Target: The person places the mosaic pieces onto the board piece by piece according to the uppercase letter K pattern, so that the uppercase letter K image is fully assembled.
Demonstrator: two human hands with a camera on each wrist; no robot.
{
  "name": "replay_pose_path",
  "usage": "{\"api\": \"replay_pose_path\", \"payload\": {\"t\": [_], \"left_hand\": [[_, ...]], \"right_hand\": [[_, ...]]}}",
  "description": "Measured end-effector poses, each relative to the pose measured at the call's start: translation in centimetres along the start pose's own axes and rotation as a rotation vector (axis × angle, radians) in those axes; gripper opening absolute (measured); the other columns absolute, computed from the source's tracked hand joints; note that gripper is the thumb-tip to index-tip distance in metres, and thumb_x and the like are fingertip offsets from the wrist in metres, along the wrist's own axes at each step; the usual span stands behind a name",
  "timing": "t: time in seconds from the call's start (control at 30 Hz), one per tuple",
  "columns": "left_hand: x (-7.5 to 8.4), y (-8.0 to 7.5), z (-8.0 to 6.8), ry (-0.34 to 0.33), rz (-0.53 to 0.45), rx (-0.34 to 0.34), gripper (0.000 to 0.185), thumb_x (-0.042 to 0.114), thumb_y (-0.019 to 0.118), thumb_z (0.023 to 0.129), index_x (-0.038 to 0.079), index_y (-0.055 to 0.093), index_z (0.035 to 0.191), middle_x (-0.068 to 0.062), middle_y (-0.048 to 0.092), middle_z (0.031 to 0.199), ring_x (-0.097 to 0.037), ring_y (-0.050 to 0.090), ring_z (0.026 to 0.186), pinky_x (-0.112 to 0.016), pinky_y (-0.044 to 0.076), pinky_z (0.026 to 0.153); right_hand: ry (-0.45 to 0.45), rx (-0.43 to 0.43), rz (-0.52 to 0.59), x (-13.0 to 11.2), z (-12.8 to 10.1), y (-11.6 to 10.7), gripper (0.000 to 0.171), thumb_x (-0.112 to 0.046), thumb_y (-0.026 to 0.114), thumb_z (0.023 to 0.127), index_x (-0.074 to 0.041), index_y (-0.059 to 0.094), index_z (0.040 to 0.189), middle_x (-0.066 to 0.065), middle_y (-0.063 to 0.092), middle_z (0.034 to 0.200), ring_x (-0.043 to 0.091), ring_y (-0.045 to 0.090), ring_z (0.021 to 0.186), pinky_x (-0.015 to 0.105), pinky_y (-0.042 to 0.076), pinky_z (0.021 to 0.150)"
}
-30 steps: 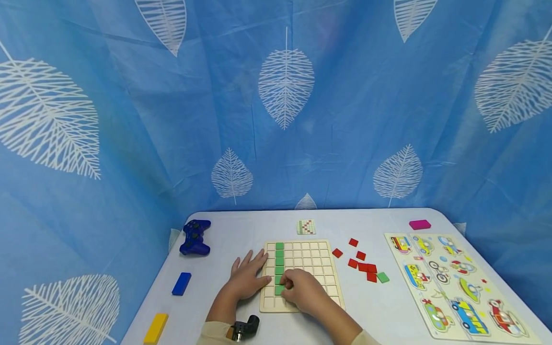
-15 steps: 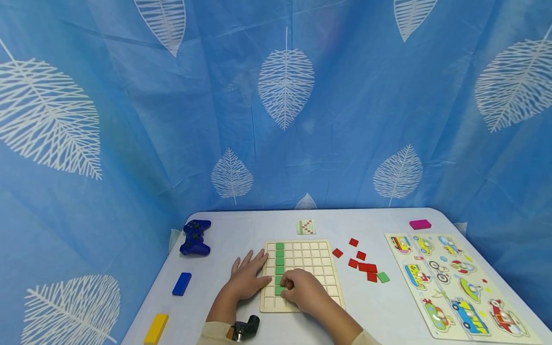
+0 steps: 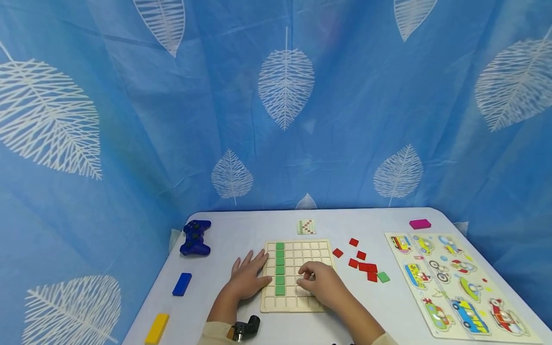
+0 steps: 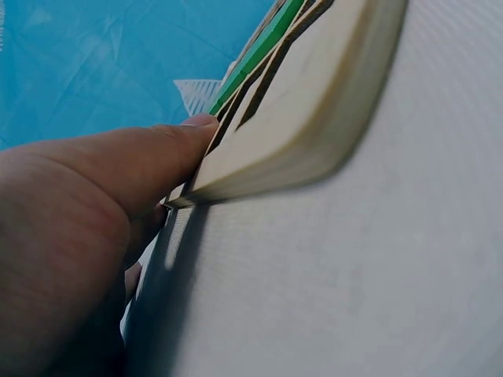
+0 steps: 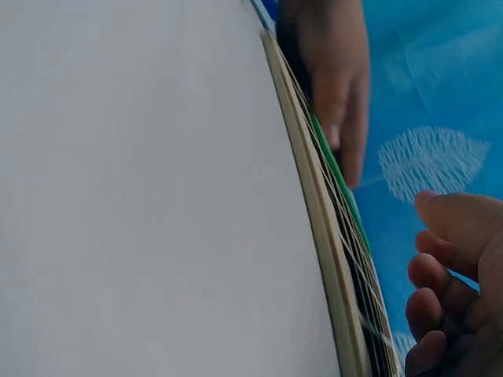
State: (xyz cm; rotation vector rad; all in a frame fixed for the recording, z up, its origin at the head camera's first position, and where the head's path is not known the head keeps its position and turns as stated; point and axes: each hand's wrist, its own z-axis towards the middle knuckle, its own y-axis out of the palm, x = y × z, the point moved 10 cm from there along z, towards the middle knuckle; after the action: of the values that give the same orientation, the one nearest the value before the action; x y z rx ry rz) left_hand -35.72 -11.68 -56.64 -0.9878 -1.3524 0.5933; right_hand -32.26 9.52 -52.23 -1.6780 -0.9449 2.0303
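Note:
A pale wooden grid board (image 3: 302,254) lies on the table, with a column of green tiles (image 3: 280,268) in its second column from the left. My left hand (image 3: 249,278) rests flat with fingers spread on the board's left edge (image 4: 291,141), and its thumb (image 4: 134,165) lies against that edge. Over the board's lower right part hovers my right hand (image 3: 319,283), fingers loosely curled (image 5: 448,267) and holding nothing. Loose red tiles (image 3: 364,266) and one green tile (image 3: 383,277) lie to the right of the board.
A small pattern card (image 3: 306,227) lies behind the board. A vehicle peg puzzle (image 3: 453,282) and a pink block (image 3: 419,224) sit at the right. A blue game controller (image 3: 195,236), a blue block (image 3: 181,283) and a yellow block (image 3: 157,328) sit at the left.
My right hand has let go of the lowest green tile, which now lies in the column, and has moved to the right across the board. The left hand has stayed put.

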Motion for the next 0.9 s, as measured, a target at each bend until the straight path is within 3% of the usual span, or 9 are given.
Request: {"api": "replay_pose_path", "payload": {"t": [0.23, 0.43, 0.6, 0.9], "left_hand": [[-0.1, 0.1, 0.0, -0.001, -0.003, 0.000, 0.077, 0.046, 0.072, 0.095, 0.022, 0.042, 0.162, 0.002, 0.031, 0.172, -0.036, 0.012, 0.163, -0.067, -0.002, 0.127], [-0.1, 0.1, 0.1, 0.001, -0.013, 0.007, 0.077, 0.046, 0.073, 0.095, 0.022, 0.042, 0.162, 0.002, 0.031, 0.172, -0.036, 0.013, 0.163, -0.067, -0.002, 0.126], [-0.2, 0.3, 0.2, -0.001, -0.017, 0.011, 0.077, 0.045, 0.073, 0.095, 0.022, 0.042, 0.162, 0.002, 0.031, 0.172, -0.036, 0.012, 0.163, -0.068, -0.002, 0.126], [-0.1, 0.2, 0.1, -0.001, -0.016, 0.010, 0.077, 0.044, 0.073, 0.095, 0.021, 0.042, 0.162, 0.000, 0.031, 0.172, -0.036, 0.012, 0.163, -0.067, -0.003, 0.126]], "right_hand": [[0.166, 0.127, -0.051, 3.8, -1.5, -5.1, 0.019, -0.025, 0.086, 0.088, -0.021, 0.075, 0.103, -0.009, 0.063, 0.087, 0.013, 0.055, 0.078, 0.026, 0.048, 0.063], [0.199, 0.189, -0.100, 6.6, -2.5, -8.8, 0.020, -0.024, 0.084, 0.089, -0.016, 0.075, 0.105, -0.006, 0.066, 0.090, 0.014, 0.054, 0.082, 0.029, 0.046, 0.069], [0.231, 0.198, -0.123, 9.1, -3.4, -11.1, 0.025, -0.027, 0.081, 0.091, -0.012, 0.074, 0.110, -0.003, 0.067, 0.095, 0.017, 0.057, 0.090, 0.034, 0.049, 0.077], [0.353, 0.170, -0.136, 13.0, -5.1, -13.8, 0.032, -0.026, 0.080, 0.092, -0.009, 0.073, 0.118, 0.005, 0.069, 0.105, 0.023, 0.059, 0.092, 0.033, 0.051, 0.072]]}}
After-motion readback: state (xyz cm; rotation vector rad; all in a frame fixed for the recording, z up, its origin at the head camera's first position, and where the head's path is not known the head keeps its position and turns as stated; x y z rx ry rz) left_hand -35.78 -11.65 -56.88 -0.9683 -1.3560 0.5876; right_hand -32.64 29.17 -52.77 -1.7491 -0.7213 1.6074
